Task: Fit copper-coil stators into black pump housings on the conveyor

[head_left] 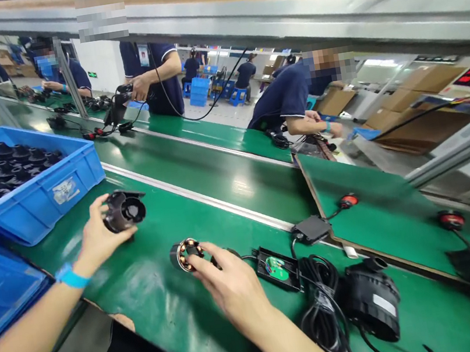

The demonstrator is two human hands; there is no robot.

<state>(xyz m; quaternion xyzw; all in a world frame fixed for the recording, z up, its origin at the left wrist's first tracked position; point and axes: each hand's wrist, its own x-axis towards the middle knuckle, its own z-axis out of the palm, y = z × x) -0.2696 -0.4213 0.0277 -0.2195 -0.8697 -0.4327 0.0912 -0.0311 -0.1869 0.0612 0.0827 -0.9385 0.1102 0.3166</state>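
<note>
Green matting covers the long factory desk (199,175), with people in dark blue shirts (285,98) working along its far side. At the left, a blue crate (40,202) holds rows of black moulded parts. Just beside it, the left hand (94,241) is closed around one black housing (124,211), lifted off the desk with its open end facing right. It looks light, stiff and smooth, best held around the outer wall. Nearer the middle, the right hand (231,285) lays its fingertips on a motor core (185,254) lying on the desk; I cannot tell whether it is pinched. The core is probably dense, and its copper windings delicate, so take it by the rim. A circuit board (278,268), a coiled cable (322,304) and a round black unit (372,299) lie to the right.
</note>
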